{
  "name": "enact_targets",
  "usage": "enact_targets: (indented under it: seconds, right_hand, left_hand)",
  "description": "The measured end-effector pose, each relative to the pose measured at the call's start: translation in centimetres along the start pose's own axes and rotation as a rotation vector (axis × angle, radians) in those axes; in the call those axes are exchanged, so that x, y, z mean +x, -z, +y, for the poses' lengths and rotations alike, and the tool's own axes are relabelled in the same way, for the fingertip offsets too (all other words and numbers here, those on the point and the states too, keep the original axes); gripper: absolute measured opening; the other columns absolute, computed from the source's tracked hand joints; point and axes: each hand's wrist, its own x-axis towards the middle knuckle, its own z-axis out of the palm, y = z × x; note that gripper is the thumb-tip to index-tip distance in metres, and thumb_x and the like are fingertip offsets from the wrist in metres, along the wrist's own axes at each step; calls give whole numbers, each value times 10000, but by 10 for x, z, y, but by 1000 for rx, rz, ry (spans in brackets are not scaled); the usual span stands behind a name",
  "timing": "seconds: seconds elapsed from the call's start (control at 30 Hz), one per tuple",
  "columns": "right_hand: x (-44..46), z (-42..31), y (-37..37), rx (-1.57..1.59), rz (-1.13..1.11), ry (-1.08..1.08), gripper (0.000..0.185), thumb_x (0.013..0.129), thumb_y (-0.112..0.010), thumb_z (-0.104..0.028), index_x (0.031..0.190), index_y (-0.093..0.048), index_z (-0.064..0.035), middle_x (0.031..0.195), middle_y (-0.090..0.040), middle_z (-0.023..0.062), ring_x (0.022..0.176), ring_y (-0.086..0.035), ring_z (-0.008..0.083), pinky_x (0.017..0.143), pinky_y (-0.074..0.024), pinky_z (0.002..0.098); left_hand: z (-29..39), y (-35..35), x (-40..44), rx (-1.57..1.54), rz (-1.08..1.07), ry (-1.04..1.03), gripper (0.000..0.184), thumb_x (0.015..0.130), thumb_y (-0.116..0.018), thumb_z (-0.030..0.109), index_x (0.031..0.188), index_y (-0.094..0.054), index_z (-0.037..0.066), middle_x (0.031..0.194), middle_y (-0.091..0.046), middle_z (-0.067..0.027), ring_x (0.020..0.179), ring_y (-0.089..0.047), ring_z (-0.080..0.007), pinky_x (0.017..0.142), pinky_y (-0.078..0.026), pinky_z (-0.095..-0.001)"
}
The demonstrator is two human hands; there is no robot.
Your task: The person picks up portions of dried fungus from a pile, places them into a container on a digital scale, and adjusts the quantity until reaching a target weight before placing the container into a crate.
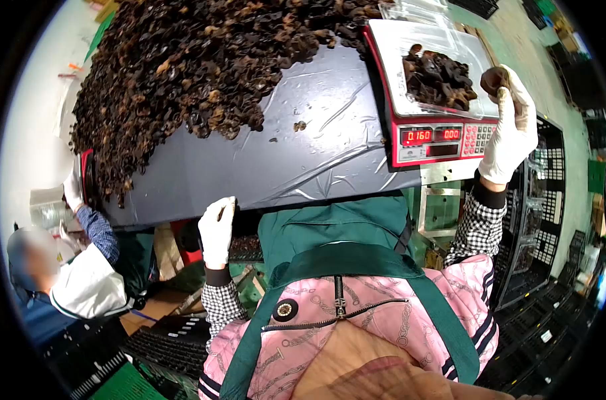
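My right hand (509,127), in a white glove, pinches a dark brown piece of wood ear mushroom (495,80) beside the scale's right edge. On the red-framed digital scale (473,137) rests a clear plastic tray (443,111) with dark wood ear mushrooms (439,79) in it. The lit display reads 0.160 and 0.00. My left hand (217,230), also gloved in white, is at the near table edge with its fingers curled together. Whatever those fingers may hold is hidden. A large heap of wood ear mushrooms (183,67) covers the far and left part of the table.
The dark sheet on the table (303,150) has wrinkles and a few small scraps (299,126). More clear trays (416,9) lie behind the scale. Black crates (539,200) stand at the right. A co-worker (89,280) in white sleeves sits at the left.
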Motion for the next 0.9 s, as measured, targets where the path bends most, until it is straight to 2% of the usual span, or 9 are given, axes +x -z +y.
enact_targets:
  seconds: [0.13, 0.23, 0.27, 0.33, 0.5, 0.63, 0.8, 0.83, 0.9]
  right_hand:
    - [12, 7, 5, -49, -91, 19, 249, 973, -631, -6, 1214, -676, 36, 1176, -718, 111, 1057, -674, 158, 951, -536, 294]
    - [20, 15, -1, -66, -240, -36, 249, 962, -638, -12, 1201, -694, 24, 1161, -723, 85, 1031, -673, 129, 937, -526, 266]
    - [22, 16, -5, -94, -268, -64, 249, 962, -640, -16, 1201, -698, 18, 1162, -723, 83, 1038, -670, 127, 937, -524, 265]
    - [25, 24, -11, -128, -312, -119, 244, 972, -634, -55, 1198, -706, 6, 1157, -728, 85, 1065, -661, 137, 962, -510, 279]
    - [43, 42, -17, -481, -594, 185, 251, 975, -629, -108, 1196, -699, -11, 1179, -713, 116, 1121, -653, 230, 1034, -458, 339]
    - [44, 35, -21, -662, -385, 408, 269, 987, -602, -90, 1244, -673, -57, 1274, -668, 110, 1176, -621, 263, 1049, -448, 368]
    - [1, -3, -33, -553, -351, 336, 285, 966, -610, -9, 1234, -691, -63, 1273, -666, 101, 1223, -604, 231, 1075, -447, 367]
    - [-8, -8, -33, -514, -364, 296, 290, 962, -605, 9, 1229, -693, -61, 1283, -653, 110, 1234, -596, 236, 1072, -455, 366]
    - [-25, -15, -37, -451, -414, 276, 297, 957, -592, 32, 1224, -692, -52, 1300, -635, 126, 1248, -583, 246, 1064, -464, 365]
  left_hand:
    - [25, -16, 24, -112, -21, -97, 153, 932, -694, 85, 1027, -736, -28, 1009, -746, -100, 911, -676, -152, 855, -520, -281]
    - [41, -28, 30, -115, -52, -190, 114, 925, -693, 72, 1001, -731, -4, 968, -743, -119, 875, -705, -212, 833, -536, -307]
    - [44, -30, 29, -103, -80, -193, 128, 927, -688, 72, 1013, -742, -7, 992, -747, -108, 907, -686, -165, 852, -520, -280]
    - [47, -36, 29, -108, -84, -237, 127, 922, -692, 73, 1013, -740, -2, 984, -746, -118, 895, -699, -188, 841, -535, -298]
    - [42, -31, 34, -84, 16, -233, 142, 921, -688, 92, 1027, -737, 12, 1011, -741, -136, 921, -716, -253, 849, -553, -326]
    - [37, -35, 70, -37, 256, -260, 158, 921, -678, 89, 1045, -722, 1, 1009, -731, -148, 916, -710, -273, 832, -550, -331]
    - [22, -66, 130, 186, 414, -313, 428, 879, -717, 177, 1282, -642, 54, 1173, -660, -169, 1082, -628, -332, 960, -500, -406]
    - [19, -70, 137, 271, 431, -363, 422, 871, -727, 188, 1266, -649, 59, 1115, -662, -141, 1002, -637, -291, 897, -516, -388]
    - [17, -74, 141, 150, 260, -159, 339, 851, -739, 188, 1155, -643, 73, 990, -637, -90, 919, -620, -263, 826, -512, -379]
